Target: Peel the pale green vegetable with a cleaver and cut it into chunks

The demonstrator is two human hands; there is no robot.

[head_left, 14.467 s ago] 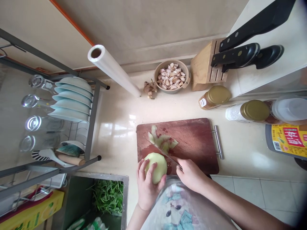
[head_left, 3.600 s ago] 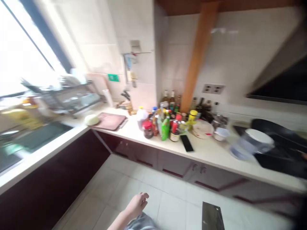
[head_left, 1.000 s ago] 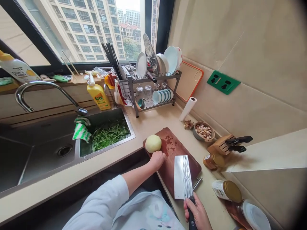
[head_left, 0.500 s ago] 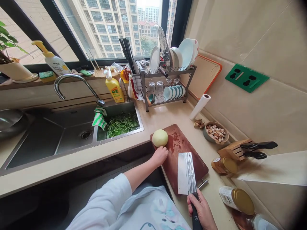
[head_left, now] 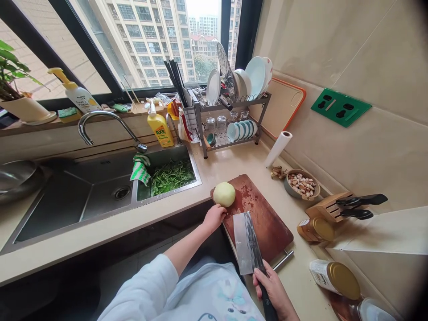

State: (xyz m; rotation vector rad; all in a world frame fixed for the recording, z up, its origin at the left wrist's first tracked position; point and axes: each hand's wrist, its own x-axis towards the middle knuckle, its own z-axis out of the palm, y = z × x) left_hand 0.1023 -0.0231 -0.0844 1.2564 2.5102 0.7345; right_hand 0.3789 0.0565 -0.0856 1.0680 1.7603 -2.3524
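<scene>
A smooth, round, pale green vegetable [head_left: 224, 195] sits at the far left corner of the brown cutting board [head_left: 267, 225]. Just below it, at the board's left edge, is my left hand [head_left: 215, 217], its fingers curled together; whether they pinch anything is hidden. My right hand [head_left: 272, 287] is closed around the black handle of a cleaver [head_left: 246, 243]. The cleaver's broad blade points away from me and hangs over the near left part of the board, apart from the vegetable. Wet patches show on the board's surface.
Leafy greens [head_left: 172, 177] fill the small sink basin at left. Behind the board stands a dish rack [head_left: 234, 104]. A paper roll [head_left: 278, 149], a bowl of garlic cloves [head_left: 302, 185], a knife block [head_left: 329, 207] and jars [head_left: 336, 278] line the right wall.
The cleaver has swung left and tilted, its blade now nearer my left hand. My left hand has drawn slightly left and down from the vegetable, which stays in place.
</scene>
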